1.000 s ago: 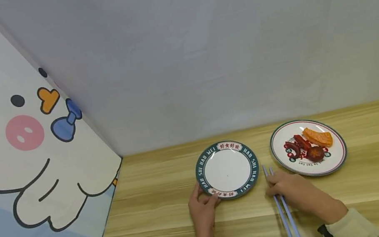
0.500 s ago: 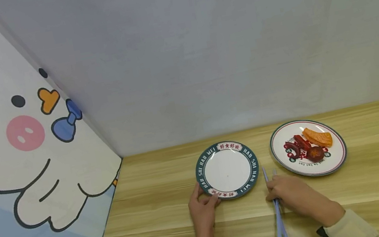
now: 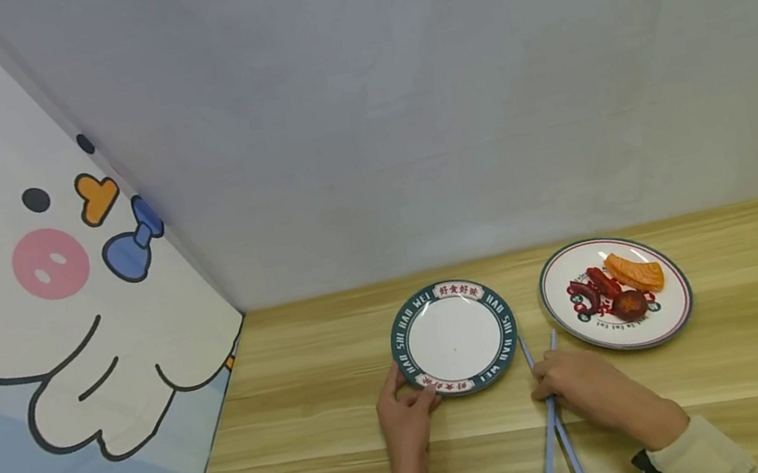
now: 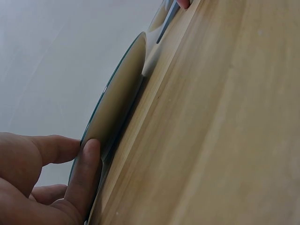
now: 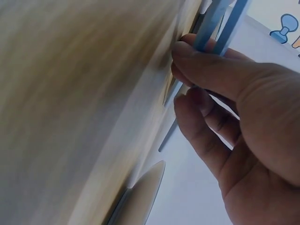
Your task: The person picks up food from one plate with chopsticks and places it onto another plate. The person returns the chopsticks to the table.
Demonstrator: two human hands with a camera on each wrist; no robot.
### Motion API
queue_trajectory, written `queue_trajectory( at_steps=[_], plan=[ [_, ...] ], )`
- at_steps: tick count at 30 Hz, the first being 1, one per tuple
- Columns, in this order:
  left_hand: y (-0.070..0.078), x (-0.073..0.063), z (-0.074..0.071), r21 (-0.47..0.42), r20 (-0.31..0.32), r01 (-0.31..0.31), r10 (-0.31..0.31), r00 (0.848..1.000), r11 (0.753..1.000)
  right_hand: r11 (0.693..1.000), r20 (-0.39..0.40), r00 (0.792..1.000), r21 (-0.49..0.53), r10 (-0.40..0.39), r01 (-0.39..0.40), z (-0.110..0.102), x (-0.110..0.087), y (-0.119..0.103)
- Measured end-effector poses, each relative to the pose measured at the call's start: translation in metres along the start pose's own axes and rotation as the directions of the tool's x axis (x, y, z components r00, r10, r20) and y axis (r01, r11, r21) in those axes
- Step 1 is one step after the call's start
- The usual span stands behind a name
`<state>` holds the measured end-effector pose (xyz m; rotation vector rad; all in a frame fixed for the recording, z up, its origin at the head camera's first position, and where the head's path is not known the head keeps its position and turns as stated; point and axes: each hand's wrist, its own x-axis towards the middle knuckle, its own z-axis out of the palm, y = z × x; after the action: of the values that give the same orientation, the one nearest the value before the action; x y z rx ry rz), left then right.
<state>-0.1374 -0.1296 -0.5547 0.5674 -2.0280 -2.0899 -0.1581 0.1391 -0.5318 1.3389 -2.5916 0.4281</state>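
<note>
With thumb and fingers, my left hand [image 3: 407, 426] pinches the near-left rim of a white plate [image 3: 401, 347] with a lettered dark green border. In the left wrist view the plate's underside [image 4: 117, 91] shows, its held edge between thumb and finger. Just right of that plate, my right hand [image 3: 592, 389] pinches a pair of light blue chopsticks [image 3: 550, 460] around their middle. The sticks cross under the fingers, spread apart at both ends. Their far tips point towards the back, between the plates. In the right wrist view thumb and fingertips press on the chopsticks [image 5: 211, 23].
Back right on the wooden table [image 3: 305, 419] stands a second white plate [image 3: 557, 298]. On it lie an orange salmon-like slice [image 3: 634, 273], a brown mushroom-like piece [image 3: 629, 305] and red sausage-like pieces [image 3: 604, 284]. A pale wall [image 3: 407, 138] rises behind; a cartoon-printed panel [image 3: 141, 354] borders the left.
The chopsticks went from lying side by side to crossing, their near ends swinging left and then spreading apart. My right hand shifted only slightly; my left hand and both plates stayed in place.
</note>
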Motion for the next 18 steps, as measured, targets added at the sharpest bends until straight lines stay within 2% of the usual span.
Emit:
queue_trajectory(
  at_steps=[7, 13, 18],
  plan=[
    [-0.001, 0.001, 0.0, -0.002, 0.003, -0.004, 0.004, 1.0, 1.0, 1.0, -0.011, 1.0, 0.013, -0.002, 0.002, 0.0, -0.002, 0.001],
    [0.0, 0.0, 0.0, -0.011, 0.011, -0.014, 0.014, 1.0, 1.0, 0.998, -0.023, 0.999, 0.051, 0.027, -0.026, 0.0, -0.005, 0.001],
    [-0.002, 0.002, 0.0, -0.009, 0.012, -0.022, 0.022, 1.0, 1.0, 0.997, -0.088, 0.995, 0.072, 0.044, -0.038, -0.001, -0.01, 0.005]
  ],
)
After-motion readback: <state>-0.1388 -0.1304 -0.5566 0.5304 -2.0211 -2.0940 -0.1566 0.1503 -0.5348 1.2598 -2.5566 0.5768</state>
